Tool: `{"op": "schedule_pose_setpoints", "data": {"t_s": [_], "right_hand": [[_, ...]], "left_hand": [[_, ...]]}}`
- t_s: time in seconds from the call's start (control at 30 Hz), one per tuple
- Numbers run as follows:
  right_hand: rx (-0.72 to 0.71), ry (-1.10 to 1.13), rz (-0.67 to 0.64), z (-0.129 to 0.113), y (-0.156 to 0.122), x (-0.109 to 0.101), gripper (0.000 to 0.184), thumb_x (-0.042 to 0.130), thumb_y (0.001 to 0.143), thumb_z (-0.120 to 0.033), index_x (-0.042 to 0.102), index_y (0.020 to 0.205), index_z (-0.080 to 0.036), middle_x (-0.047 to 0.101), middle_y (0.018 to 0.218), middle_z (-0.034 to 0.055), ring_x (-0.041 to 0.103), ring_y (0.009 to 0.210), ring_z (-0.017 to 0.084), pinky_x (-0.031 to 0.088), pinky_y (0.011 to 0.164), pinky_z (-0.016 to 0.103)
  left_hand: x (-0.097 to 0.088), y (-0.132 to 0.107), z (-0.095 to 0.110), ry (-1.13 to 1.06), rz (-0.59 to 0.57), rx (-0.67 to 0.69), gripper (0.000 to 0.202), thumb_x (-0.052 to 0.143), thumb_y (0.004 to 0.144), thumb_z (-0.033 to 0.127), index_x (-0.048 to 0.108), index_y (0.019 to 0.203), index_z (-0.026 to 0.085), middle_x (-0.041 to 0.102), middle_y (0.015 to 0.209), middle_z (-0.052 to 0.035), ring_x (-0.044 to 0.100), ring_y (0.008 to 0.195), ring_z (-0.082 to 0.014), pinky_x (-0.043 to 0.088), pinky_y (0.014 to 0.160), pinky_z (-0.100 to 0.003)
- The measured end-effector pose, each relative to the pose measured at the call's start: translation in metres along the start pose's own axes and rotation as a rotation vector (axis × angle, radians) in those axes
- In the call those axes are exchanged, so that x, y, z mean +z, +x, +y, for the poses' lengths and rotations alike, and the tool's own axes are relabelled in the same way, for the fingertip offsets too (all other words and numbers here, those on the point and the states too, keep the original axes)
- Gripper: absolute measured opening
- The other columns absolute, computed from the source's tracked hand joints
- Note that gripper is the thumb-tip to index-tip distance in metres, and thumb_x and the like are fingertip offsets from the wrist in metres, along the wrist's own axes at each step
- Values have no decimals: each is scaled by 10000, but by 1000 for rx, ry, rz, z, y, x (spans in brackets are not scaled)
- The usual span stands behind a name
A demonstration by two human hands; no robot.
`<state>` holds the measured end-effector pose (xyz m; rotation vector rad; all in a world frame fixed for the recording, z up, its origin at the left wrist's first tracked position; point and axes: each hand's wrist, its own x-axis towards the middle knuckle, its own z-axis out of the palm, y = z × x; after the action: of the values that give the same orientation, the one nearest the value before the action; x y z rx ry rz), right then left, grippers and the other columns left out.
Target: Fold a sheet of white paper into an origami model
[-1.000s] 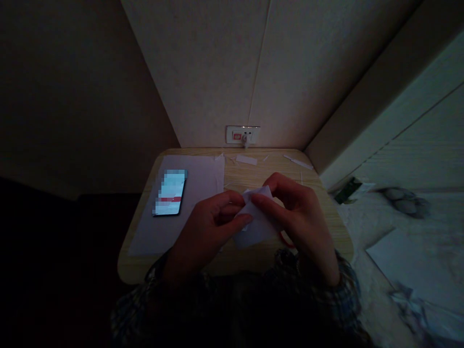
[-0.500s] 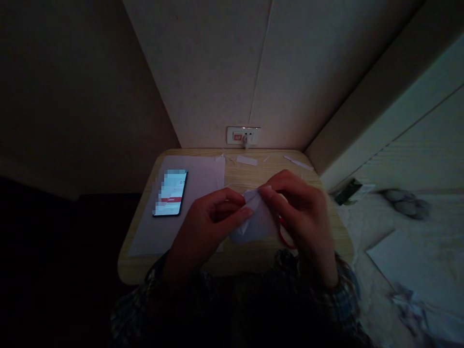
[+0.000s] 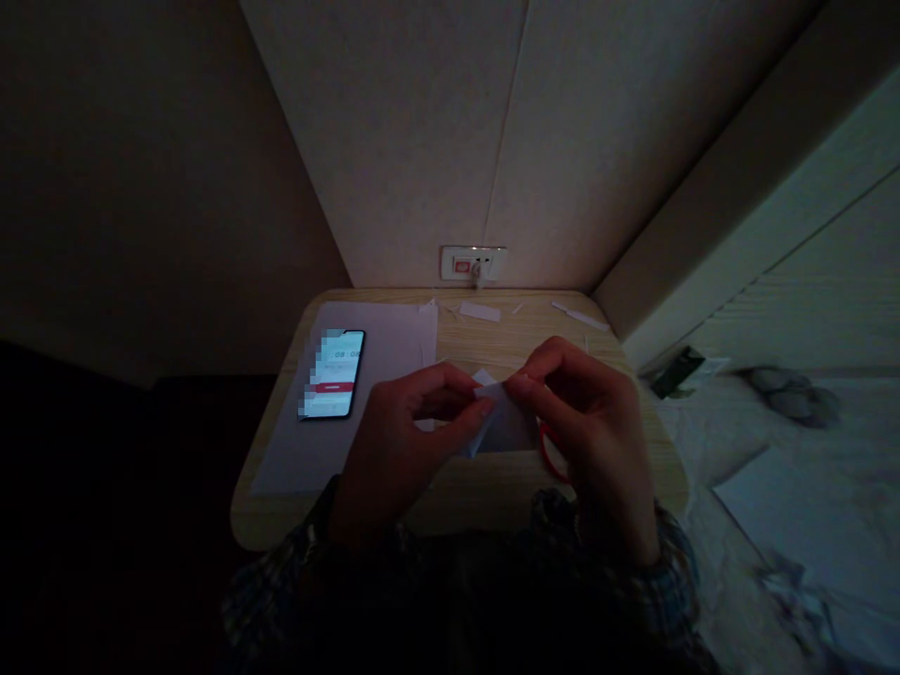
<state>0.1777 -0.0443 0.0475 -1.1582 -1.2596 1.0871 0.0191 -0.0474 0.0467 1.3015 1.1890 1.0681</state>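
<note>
A small folded white paper (image 3: 502, 424) sits at the frame's centre, just above the wooden table (image 3: 633, 450). The left hand (image 3: 397, 441) pinches its left edge between thumb and fingers; the right hand (image 3: 591, 427) pinches its top right corner. A red loop (image 3: 548, 457) shows under the right hand. Left of centre, a lit phone (image 3: 332, 373) lies on a paper sheet (image 3: 394, 342). Paper scraps (image 3: 480, 310) lie beneath a wall socket (image 3: 472, 263).

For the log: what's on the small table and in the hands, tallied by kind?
Folded white paper piece, pinched between left hand and right hand: 1
Phone, screen lit: 1
Large paper sheet under the phone: 1
Red-handled item, mostly hidden: 1
Paper scraps near the back edge: at least 3
Total: at least 7
</note>
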Motion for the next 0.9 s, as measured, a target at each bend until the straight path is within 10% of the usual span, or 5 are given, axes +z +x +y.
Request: {"op": "schedule_pose_setpoints", "data": {"t_s": [0.9], "right_hand": [[23,97,23,5,2,-5,182,750,754,-157,643,615,-204,519,592,-78,441,575,83,350,563,242]], "left_hand": [[-18,-2,-4,-54,-144,-104,252,727,770,83,774,895,298,828,828,70,786,807,-139,590,713,-167]]}}
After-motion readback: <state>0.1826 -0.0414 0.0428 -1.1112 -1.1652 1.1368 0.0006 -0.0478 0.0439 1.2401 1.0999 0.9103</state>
